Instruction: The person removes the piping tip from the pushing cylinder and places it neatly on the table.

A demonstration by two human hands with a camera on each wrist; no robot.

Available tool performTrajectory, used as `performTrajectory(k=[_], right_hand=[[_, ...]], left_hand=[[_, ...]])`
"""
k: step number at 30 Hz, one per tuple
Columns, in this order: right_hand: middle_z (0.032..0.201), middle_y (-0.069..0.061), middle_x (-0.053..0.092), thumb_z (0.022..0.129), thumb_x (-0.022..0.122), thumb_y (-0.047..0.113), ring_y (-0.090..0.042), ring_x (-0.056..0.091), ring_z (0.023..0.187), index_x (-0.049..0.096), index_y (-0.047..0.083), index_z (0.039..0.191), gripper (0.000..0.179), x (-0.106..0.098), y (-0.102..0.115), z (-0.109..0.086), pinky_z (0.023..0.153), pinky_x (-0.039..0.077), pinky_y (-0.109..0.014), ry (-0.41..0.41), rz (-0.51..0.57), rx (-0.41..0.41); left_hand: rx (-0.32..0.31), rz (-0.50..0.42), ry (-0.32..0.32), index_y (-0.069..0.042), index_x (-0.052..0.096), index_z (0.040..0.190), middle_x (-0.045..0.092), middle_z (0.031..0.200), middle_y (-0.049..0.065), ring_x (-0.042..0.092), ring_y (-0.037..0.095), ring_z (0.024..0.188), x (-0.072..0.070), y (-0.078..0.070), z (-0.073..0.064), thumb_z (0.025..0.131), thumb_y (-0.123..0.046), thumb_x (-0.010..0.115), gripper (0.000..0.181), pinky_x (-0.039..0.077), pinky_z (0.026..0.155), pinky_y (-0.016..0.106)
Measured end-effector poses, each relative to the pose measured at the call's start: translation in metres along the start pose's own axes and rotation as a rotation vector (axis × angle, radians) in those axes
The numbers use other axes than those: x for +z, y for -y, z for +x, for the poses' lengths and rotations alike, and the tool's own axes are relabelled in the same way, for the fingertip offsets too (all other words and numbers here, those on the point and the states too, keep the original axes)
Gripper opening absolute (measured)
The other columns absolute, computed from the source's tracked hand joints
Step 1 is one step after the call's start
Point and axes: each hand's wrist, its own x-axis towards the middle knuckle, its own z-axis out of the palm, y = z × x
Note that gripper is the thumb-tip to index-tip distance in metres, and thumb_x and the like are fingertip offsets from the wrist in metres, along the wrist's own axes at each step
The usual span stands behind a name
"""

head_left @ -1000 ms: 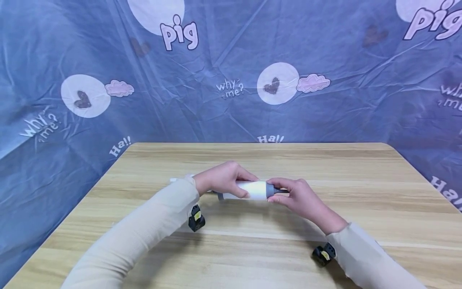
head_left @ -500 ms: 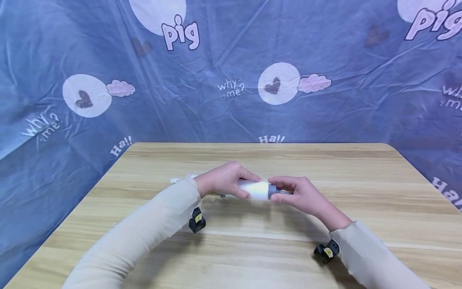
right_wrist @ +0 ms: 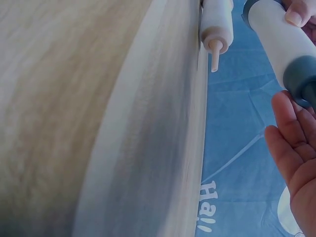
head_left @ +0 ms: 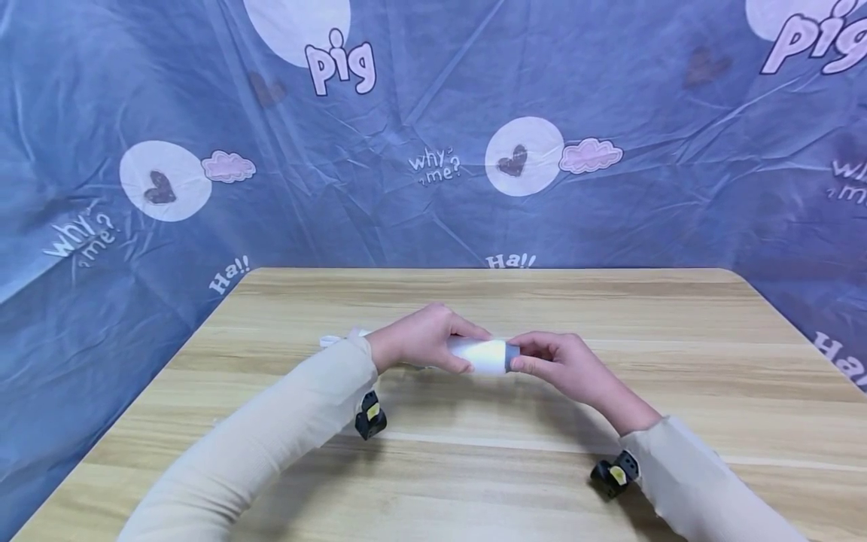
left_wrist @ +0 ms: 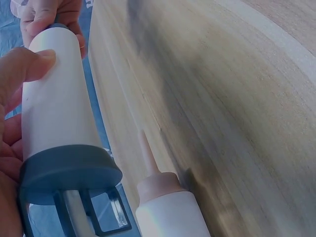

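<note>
A white barrel with grey end collars, resembling a caulking gun (head_left: 489,357), lies crosswise between both hands. My left hand (head_left: 428,339) grips it round the middle, thumb along the near side. At its left end, in the left wrist view, a grey collar (left_wrist: 71,170) joins a dark frame with a metal rod (left_wrist: 76,215). My right hand (head_left: 561,366) holds the grey cap (head_left: 512,356) at the other end between thumb and fingers, hiding the dark stem there in the head view. In the right wrist view, its fingertips are right at that cap.
A white tube (left_wrist: 173,217) with a tapered nozzle lies close to the barrel, mostly hidden behind the left arm in the head view. The wooden table (head_left: 433,467) ends at a blue printed cloth (head_left: 433,211). Black wrist cameras hang under both sleeves.
The right hand has shifted slightly right and now covers more of the grey cap. The dark stem beyond it has gone out of sight in the head view. My left hand has barely moved.
</note>
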Motion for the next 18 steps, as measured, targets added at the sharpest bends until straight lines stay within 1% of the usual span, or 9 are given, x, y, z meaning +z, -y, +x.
performTrajectory(k=[3, 7, 10, 14, 15, 18], right_hand=[[0.091, -0.011, 0.069, 0.081, 0.069, 0.018, -0.008, 0.062, 0.078, 0.064, -0.001, 0.108, 0.033, 0.0003, 0.0009, -0.0006, 0.067, 0.053, -0.023, -0.023, -0.007, -0.003], [0.096, -0.012, 0.069, 0.076, 0.074, 0.018, -0.010, 0.063, 0.082, 0.064, 0.000, 0.109, 0.039, 0.0014, 0.0022, -0.0004, 0.069, 0.053, -0.022, -0.046, -0.015, 0.005], [0.097, -0.010, 0.070, 0.073, 0.076, 0.017, -0.009, 0.064, 0.085, 0.065, 0.002, 0.108, 0.040, 0.0027, 0.0022, 0.0004, 0.071, 0.052, -0.022, -0.066, -0.028, -0.004], [0.093, -0.006, 0.070, 0.070, 0.079, 0.016, -0.007, 0.063, 0.084, 0.066, 0.005, 0.106, 0.040, 0.0043, 0.0014, 0.0015, 0.072, 0.052, -0.022, -0.090, -0.052, -0.028], [0.092, -0.005, 0.070, 0.069, 0.079, 0.015, -0.007, 0.063, 0.084, 0.066, 0.005, 0.106, 0.040, 0.0047, 0.0012, 0.0016, 0.072, 0.052, -0.022, -0.096, -0.060, -0.035], [0.092, -0.003, 0.070, 0.067, 0.080, 0.012, -0.007, 0.063, 0.086, 0.067, 0.006, 0.105, 0.040, 0.0052, 0.0013, 0.0017, 0.079, 0.053, -0.029, -0.096, -0.079, -0.064]], left_hand=[[-0.005, 0.006, -0.002, -0.011, 0.065, 0.118, 0.068, 0.110, 0.003, 0.061, 0.007, 0.084, 0.0004, -0.0001, 0.0004, 0.075, -0.016, 0.075, 0.045, 0.047, 0.073, 0.017], [-0.011, 0.000, 0.000, -0.011, 0.065, 0.118, 0.068, 0.110, 0.002, 0.061, 0.007, 0.085, 0.0008, 0.0005, 0.0009, 0.075, -0.015, 0.075, 0.044, 0.047, 0.073, 0.018], [-0.015, -0.006, 0.003, -0.011, 0.065, 0.118, 0.068, 0.110, 0.002, 0.061, 0.007, 0.084, 0.0011, 0.0007, 0.0010, 0.075, -0.015, 0.075, 0.044, 0.047, 0.073, 0.017], [-0.014, -0.001, 0.001, -0.011, 0.065, 0.117, 0.069, 0.109, 0.003, 0.060, 0.007, 0.082, 0.0017, 0.0014, 0.0008, 0.074, -0.014, 0.074, 0.044, 0.047, 0.073, 0.017], [-0.011, 0.000, 0.000, -0.010, 0.065, 0.117, 0.069, 0.108, 0.003, 0.060, 0.007, 0.081, 0.0018, 0.0017, 0.0008, 0.074, -0.014, 0.074, 0.044, 0.047, 0.072, 0.017], [0.000, 0.005, -0.005, -0.010, 0.066, 0.117, 0.069, 0.107, 0.003, 0.060, 0.007, 0.080, 0.0022, 0.0026, 0.0008, 0.073, -0.014, 0.074, 0.044, 0.047, 0.072, 0.016]])
